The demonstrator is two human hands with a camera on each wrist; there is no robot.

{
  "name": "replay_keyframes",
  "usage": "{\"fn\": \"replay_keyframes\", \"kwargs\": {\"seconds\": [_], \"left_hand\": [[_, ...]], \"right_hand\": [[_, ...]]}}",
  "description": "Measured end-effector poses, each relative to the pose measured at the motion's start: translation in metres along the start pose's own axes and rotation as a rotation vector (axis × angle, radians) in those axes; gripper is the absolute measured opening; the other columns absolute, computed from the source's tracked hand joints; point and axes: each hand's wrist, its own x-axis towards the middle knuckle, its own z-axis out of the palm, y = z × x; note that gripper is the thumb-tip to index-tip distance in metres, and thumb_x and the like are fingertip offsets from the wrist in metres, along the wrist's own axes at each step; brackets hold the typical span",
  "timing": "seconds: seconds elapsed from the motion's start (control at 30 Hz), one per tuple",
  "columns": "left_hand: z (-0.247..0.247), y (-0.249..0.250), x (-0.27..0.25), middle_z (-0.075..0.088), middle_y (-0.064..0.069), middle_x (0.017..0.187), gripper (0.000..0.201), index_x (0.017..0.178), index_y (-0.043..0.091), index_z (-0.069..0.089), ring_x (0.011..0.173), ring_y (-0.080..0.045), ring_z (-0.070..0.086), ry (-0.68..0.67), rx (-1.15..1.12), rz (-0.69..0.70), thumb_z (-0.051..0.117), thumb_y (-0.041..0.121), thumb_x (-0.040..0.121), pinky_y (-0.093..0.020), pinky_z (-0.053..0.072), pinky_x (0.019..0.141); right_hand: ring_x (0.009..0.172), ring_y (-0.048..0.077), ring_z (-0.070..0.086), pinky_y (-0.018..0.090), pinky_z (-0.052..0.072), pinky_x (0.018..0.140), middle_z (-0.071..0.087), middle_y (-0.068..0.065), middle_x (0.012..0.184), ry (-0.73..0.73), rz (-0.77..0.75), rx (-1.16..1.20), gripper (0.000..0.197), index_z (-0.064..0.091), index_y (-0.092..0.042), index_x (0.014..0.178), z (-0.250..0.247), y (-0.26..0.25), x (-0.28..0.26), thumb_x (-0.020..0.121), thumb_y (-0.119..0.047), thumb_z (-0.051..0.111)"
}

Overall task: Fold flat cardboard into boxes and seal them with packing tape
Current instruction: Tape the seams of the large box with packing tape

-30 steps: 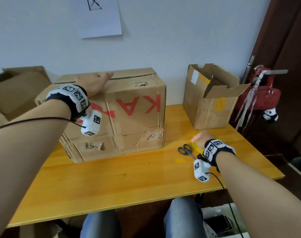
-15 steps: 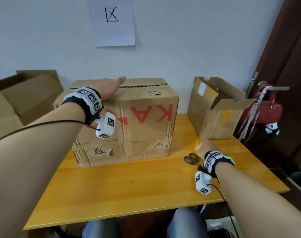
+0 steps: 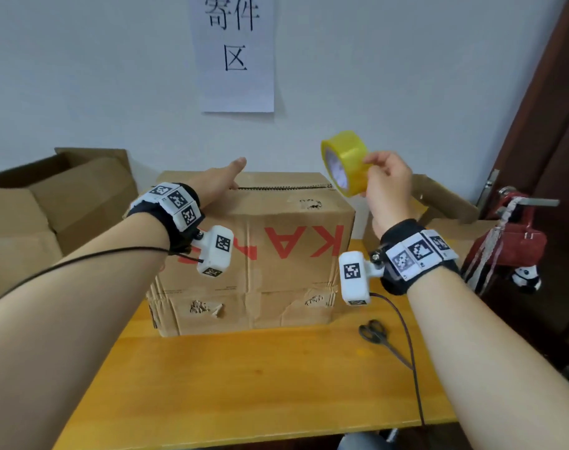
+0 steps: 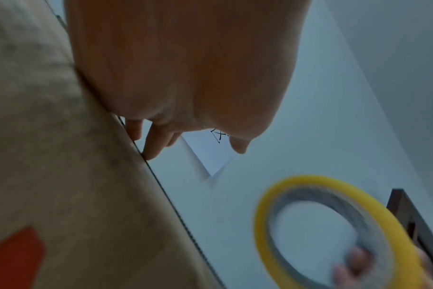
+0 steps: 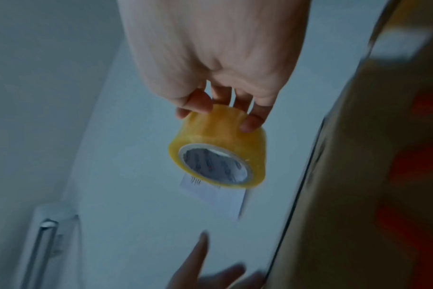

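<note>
A folded cardboard box [image 3: 276,254] with red letters stands on the yellow table [image 3: 244,384], its top flaps meeting at a dark seam. My left hand [image 3: 218,183] lies flat on the box top with straight fingers [image 4: 153,144]. My right hand [image 3: 387,183] holds a yellow roll of packing tape [image 3: 345,160] in the air above the box's right end, fingertips [image 5: 250,121] curled round its rim. The roll [image 5: 220,148] shows its white core. The left wrist view shows the tape roll [image 4: 334,234] blurred.
Black scissors [image 3: 377,336] lie on the table right of the box. An open cardboard box [image 3: 439,206] stands at the back right, more cardboard [image 3: 49,206] at the left. A red bag [image 3: 516,241] hangs on the door handle. A paper sign [image 3: 234,50] is on the wall.
My right hand has lifted the tape roll from the table beside the scissors up to above the box's right end. My left hand has stayed on the box top.
</note>
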Motion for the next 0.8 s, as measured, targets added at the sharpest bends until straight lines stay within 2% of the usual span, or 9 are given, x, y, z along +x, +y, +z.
{"fn": "replay_keyframes", "kwargs": {"seconds": [0.07, 0.17, 0.3, 0.4, 0.47, 0.57, 0.63, 0.7, 0.8], "left_hand": [[-0.003, -0.003, 0.004, 0.038, -0.009, 0.158, 0.096, 0.149, 0.015, 0.043, 0.145, -0.029, 0.034, 0.012, -0.096, -0.035, 0.029, 0.085, 0.085, -0.048, 0.02, 0.122], [-0.008, -0.005, 0.008, 0.036, -0.01, 0.159, 0.084, 0.156, 0.016, 0.03, 0.146, -0.028, 0.034, 0.036, -0.277, -0.052, 0.033, 0.073, 0.095, -0.045, 0.022, 0.123], [-0.014, -0.006, 0.009, 0.059, -0.005, 0.135, 0.051, 0.14, 0.024, 0.046, 0.115, -0.018, 0.059, 0.015, -0.484, -0.029, 0.033, 0.057, 0.104, -0.029, 0.048, 0.1], [-0.018, -0.008, 0.009, 0.046, -0.01, 0.15, 0.07, 0.153, 0.014, 0.032, 0.133, -0.024, 0.05, 0.003, -0.546, -0.055, 0.038, 0.061, 0.101, -0.039, 0.039, 0.114], [-0.021, -0.007, 0.005, 0.048, -0.01, 0.142, 0.067, 0.151, 0.013, 0.034, 0.129, -0.024, 0.051, 0.004, -0.547, -0.06, 0.039, 0.058, 0.102, -0.037, 0.041, 0.111], [-0.021, -0.004, 0.001, 0.061, -0.004, 0.111, 0.042, 0.119, 0.02, 0.05, 0.085, -0.013, 0.063, -0.018, -0.466, -0.079, 0.04, 0.057, 0.102, -0.02, 0.054, 0.071], [-0.02, -0.004, -0.004, 0.06, 0.001, 0.086, 0.036, 0.098, 0.017, 0.053, 0.065, -0.008, 0.063, -0.045, -0.459, -0.068, 0.042, 0.052, 0.104, -0.013, 0.049, 0.046], [-0.018, -0.008, 0.0, 0.061, 0.001, 0.092, 0.034, 0.109, 0.017, 0.057, 0.076, -0.01, 0.063, -0.051, -0.475, -0.064, 0.045, 0.048, 0.104, -0.014, 0.05, 0.052], [-0.018, -0.008, 0.004, 0.055, -0.002, 0.133, 0.055, 0.144, 0.017, 0.047, 0.108, -0.017, 0.053, 0.007, -0.397, -0.016, 0.051, 0.05, 0.101, -0.024, 0.044, 0.08]], "right_hand": [[0.068, 0.017, 0.05, 0.033, 0.045, 0.059, 0.056, 0.0, 0.078, -0.1, 0.005, 0.099, 0.039, 0.061, -0.026, 0.08, 0.031, -0.016, 0.003, 0.086, 0.005, 0.038], [0.068, 0.021, 0.053, 0.027, 0.044, 0.05, 0.061, 0.004, 0.084, -0.284, 0.11, 0.206, 0.038, 0.064, -0.025, 0.087, 0.079, -0.024, -0.001, 0.089, 0.004, 0.04], [0.069, 0.021, 0.057, 0.029, 0.048, 0.053, 0.065, 0.006, 0.088, -0.386, 0.227, 0.282, 0.042, 0.067, -0.024, 0.095, 0.128, -0.021, -0.008, 0.09, 0.006, 0.039], [0.077, 0.023, 0.059, 0.03, 0.051, 0.055, 0.064, 0.006, 0.094, -0.402, 0.258, 0.295, 0.042, 0.066, -0.024, 0.097, 0.153, -0.013, -0.013, 0.09, 0.007, 0.039], [0.083, 0.023, 0.062, 0.03, 0.051, 0.055, 0.063, 0.004, 0.096, -0.391, 0.251, 0.25, 0.037, 0.064, -0.024, 0.097, 0.161, -0.006, -0.015, 0.092, 0.005, 0.042], [0.088, 0.025, 0.064, 0.033, 0.054, 0.057, 0.062, 0.002, 0.1, -0.377, 0.267, 0.274, 0.021, 0.058, -0.02, 0.104, 0.162, 0.002, -0.016, 0.094, -0.002, 0.056], [0.09, 0.023, 0.066, 0.035, 0.058, 0.06, 0.062, 0.001, 0.1, -0.384, 0.298, 0.307, 0.024, 0.054, -0.017, 0.115, 0.159, 0.005, -0.015, 0.094, -0.011, 0.065], [0.093, 0.022, 0.067, 0.038, 0.061, 0.066, 0.062, 0.001, 0.1, -0.407, 0.319, 0.31, 0.03, 0.052, -0.015, 0.118, 0.157, 0.008, -0.013, 0.094, -0.017, 0.069], [0.093, 0.024, 0.071, 0.035, 0.061, 0.065, 0.071, 0.01, 0.108, -0.49, 0.324, 0.297, 0.023, 0.065, -0.01, 0.114, 0.156, 0.01, -0.011, 0.095, -0.023, 0.068]]}}
